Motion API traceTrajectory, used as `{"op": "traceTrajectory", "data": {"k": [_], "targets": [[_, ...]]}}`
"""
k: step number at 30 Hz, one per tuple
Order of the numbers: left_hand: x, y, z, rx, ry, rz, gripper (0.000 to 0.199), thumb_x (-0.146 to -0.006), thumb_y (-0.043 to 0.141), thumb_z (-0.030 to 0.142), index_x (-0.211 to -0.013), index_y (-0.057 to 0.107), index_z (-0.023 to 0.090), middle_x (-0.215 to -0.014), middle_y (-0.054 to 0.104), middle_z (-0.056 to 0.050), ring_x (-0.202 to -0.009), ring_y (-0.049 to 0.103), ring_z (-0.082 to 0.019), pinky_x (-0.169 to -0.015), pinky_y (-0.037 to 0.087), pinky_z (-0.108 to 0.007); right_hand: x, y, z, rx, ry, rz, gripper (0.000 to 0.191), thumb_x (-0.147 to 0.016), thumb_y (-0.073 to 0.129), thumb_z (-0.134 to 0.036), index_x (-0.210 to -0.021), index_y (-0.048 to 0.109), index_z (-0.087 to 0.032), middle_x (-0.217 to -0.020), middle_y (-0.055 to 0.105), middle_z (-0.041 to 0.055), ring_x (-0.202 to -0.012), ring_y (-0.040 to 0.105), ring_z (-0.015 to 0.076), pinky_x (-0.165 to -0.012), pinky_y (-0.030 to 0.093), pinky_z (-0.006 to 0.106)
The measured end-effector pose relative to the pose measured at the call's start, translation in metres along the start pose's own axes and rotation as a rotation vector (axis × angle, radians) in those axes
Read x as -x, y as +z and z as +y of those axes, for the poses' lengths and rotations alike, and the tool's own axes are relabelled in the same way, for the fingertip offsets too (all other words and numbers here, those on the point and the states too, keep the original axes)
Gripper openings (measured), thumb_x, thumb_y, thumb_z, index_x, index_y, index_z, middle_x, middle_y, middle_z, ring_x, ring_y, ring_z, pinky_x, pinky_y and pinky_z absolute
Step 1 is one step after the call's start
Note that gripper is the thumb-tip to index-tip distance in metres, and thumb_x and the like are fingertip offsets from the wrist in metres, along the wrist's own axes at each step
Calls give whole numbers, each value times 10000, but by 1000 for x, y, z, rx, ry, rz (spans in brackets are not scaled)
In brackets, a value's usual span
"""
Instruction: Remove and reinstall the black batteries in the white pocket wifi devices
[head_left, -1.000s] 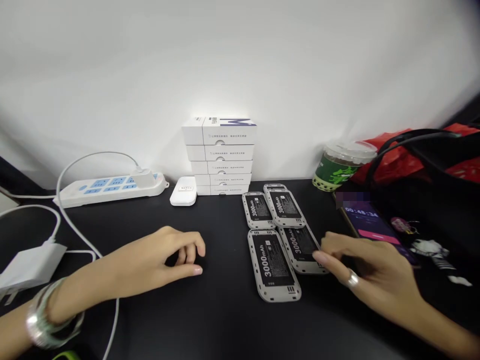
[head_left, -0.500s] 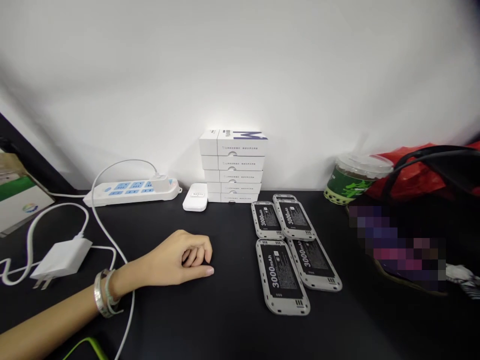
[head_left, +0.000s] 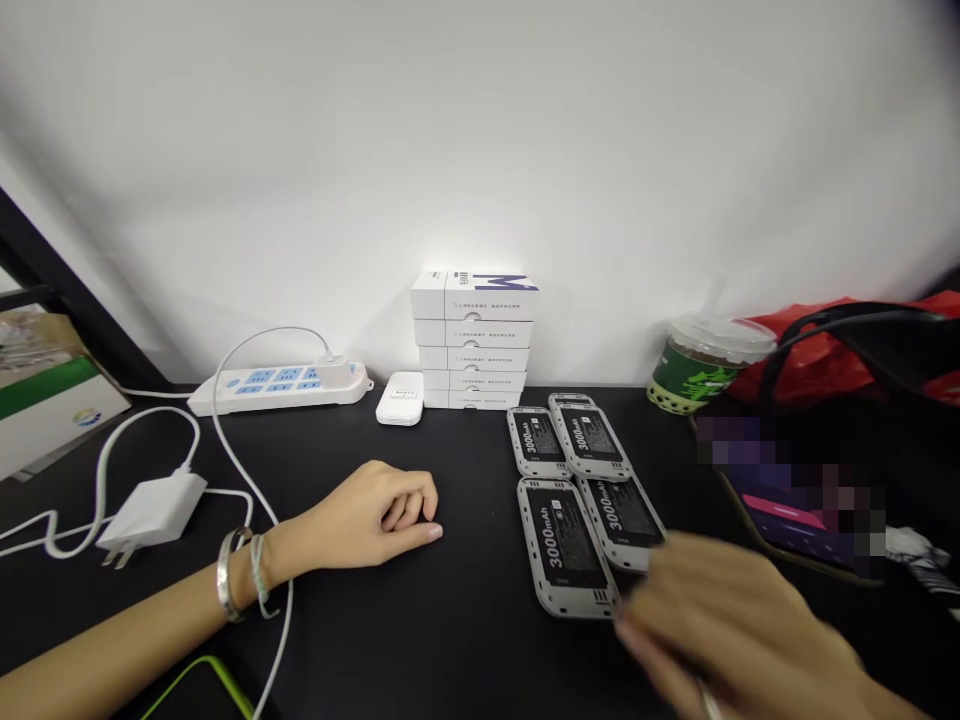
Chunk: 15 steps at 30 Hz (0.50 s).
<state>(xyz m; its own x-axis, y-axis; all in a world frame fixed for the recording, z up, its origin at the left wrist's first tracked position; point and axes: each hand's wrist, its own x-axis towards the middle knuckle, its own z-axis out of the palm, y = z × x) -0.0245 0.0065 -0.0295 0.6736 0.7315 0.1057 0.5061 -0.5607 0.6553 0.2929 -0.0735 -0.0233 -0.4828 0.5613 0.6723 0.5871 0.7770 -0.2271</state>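
My left hand [head_left: 386, 515] rests on the black tabletop. Its fingers are loosely curled, the thumb lies along the table, and nothing shows in it. To its right lie several grey battery-bearing device parts marked 3000mAh, grouped close together and partly overlapping. Low on the right, my right hand [head_left: 720, 620] is smeared by motion and its fingers are hard to make out. It covers the lower corner of the right front device part [head_left: 626, 515] and is close to the left front one [head_left: 562, 545]. Whether it touches either, or holds anything, I cannot tell.
Against the wall stands a stack of white boxes [head_left: 480, 333] beside a small white device [head_left: 400, 400]. Further left are a power strip [head_left: 247, 392], a charger [head_left: 161, 510] and loose cables. A lidded drink cup [head_left: 694, 365] and a phone [head_left: 787, 510] sit right.
My right hand has come into view from the lower right, up to the device parts. My left hand keeps its curled shape. The whole view has shifted slightly.
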Motion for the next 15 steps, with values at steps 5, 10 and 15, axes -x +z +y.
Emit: {"op": "traceTrajectory", "data": {"k": [5,10,15], "targets": [[0,0,-1,-21,6,-7,161,-919,656,270,-795,581,199,-530,419,105,-467,398,-77,-510,346,-190,-11,2,33,157,-29,-73,233,-929,567,-116,-734,518,-235,-592,533,-42,-540,512,139,-584,457,307],[0,0,-2,-31,11,-9,157,-925,643,270,-799,584,198,-528,404,109,-465,392,-75,-510,344,-186,-7,12,36,93,91,-151,226,-949,542,-137,-754,484,-235,-663,517,-26,-598,509,143,-602,473,284],[-1,1,-5,-37,21,2,160,-924,642,280,-794,588,203,-521,407,113,-448,390,-72,-489,337,-179,-4,11,38,53,105,-170,218,-962,553,-161,-761,499,-228,-673,482,-26,-605,485,140,-581,455,259]]}}
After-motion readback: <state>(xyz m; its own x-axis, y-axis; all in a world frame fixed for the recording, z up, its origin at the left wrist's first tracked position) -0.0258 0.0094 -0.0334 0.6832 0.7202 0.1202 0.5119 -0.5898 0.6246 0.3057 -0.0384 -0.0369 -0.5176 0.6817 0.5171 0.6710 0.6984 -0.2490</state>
